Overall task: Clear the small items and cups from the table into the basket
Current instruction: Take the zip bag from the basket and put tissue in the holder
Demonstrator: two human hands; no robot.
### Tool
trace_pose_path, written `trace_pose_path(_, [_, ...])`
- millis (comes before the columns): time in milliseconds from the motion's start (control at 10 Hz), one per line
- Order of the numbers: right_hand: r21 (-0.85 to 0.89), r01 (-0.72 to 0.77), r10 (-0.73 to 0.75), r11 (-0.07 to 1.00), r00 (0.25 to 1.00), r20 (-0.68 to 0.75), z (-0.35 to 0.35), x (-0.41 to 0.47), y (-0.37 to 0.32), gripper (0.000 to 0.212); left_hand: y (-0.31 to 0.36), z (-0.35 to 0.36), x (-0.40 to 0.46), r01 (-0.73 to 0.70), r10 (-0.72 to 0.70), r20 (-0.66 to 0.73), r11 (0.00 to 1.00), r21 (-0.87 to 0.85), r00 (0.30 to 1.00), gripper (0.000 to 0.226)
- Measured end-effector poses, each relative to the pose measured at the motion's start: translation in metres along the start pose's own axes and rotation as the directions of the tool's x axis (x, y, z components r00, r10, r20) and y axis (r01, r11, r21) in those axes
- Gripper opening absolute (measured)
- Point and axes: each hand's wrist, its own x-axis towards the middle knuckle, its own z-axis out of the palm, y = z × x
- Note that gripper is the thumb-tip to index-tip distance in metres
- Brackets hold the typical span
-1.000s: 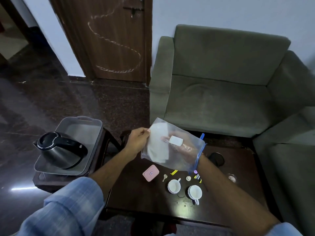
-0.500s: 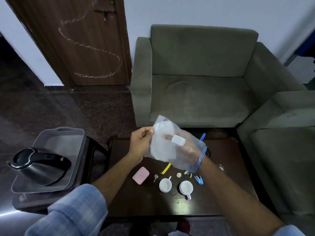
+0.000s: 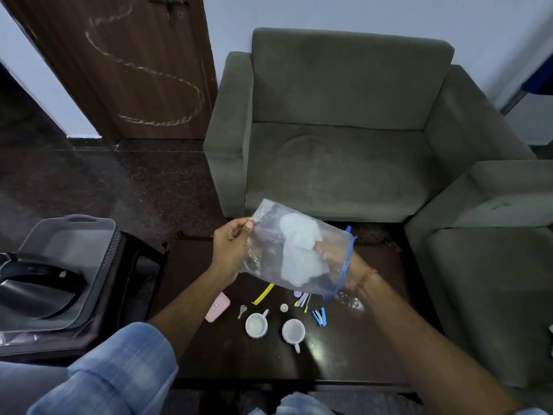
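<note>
My left hand (image 3: 230, 253) pinches the corner of a clear zip bag (image 3: 266, 265) held above the dark table (image 3: 209, 354). My right hand (image 3: 327, 250) is inside the bag, blurred by the plastic, its fingers on a white paper piece (image 3: 300, 241) among crumpled white tissue. On the table below lie two white cups (image 3: 256, 324) (image 3: 293, 330), a pink case (image 3: 217, 307), a key (image 3: 242, 310), a yellow strip (image 3: 263, 293), several pens (image 3: 302, 301) and a blue stapler (image 3: 319, 316). The grey basket (image 3: 101, 259) stands on a side table to the left.
A black and steel kettle (image 3: 36, 289) lies in the basket. A small cap (image 3: 284, 307) and a clear glass object (image 3: 353, 302) are also on the table. Green sofas (image 3: 329, 163) stand behind and to the right. A wooden door is at the far left.
The view has swung right and down, so the basket slid left. The bag has tilted and my right hand has pushed deeper inside it; the tissue has shifted.
</note>
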Motion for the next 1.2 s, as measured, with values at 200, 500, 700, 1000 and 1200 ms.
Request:
trace_pose_path(200, [-0.060, 0.219, -0.169, 0.974, 0.875, 0.454, -0.109, 0.087, 0.006, 0.025, -0.025, 0.004, 0.006, -0.010, -0.003, -0.115, 0.995, -0.104, 0.993, 0.012])
trace_pose_path(500, [-0.542, 0.313, -0.082, 0.780, 0.910, 0.407, -0.123, 0.182, 0.012, 0.013, -0.068, -0.012, 0.014, 0.002, -0.071, -0.253, 0.964, -0.265, 0.965, 0.014])
trace_pose_path(700, [-0.755, 0.355, -0.173, 0.551, 0.934, 0.313, -0.080, 0.241, 0.029, 0.030, -0.083, -0.024, 0.007, 0.046, -0.141, -0.231, 0.927, -0.373, 0.963, 0.017])
trace_pose_path(1000, [-0.869, 0.358, -0.013, 0.343, 0.926, 0.377, -0.029, 0.289, 0.052, 0.028, -0.107, -0.038, -0.002, 0.094, -0.202, -0.257, 0.920, -0.380, 0.945, 0.018])
trace_pose_path(1200, [-0.940, 0.316, 0.043, 0.126, 0.945, 0.324, -0.009, 0.303, 0.070, 0.034, -0.117, -0.038, 0.000, 0.066, -0.181, -0.309, 0.935, -0.348, 0.934, 0.015])
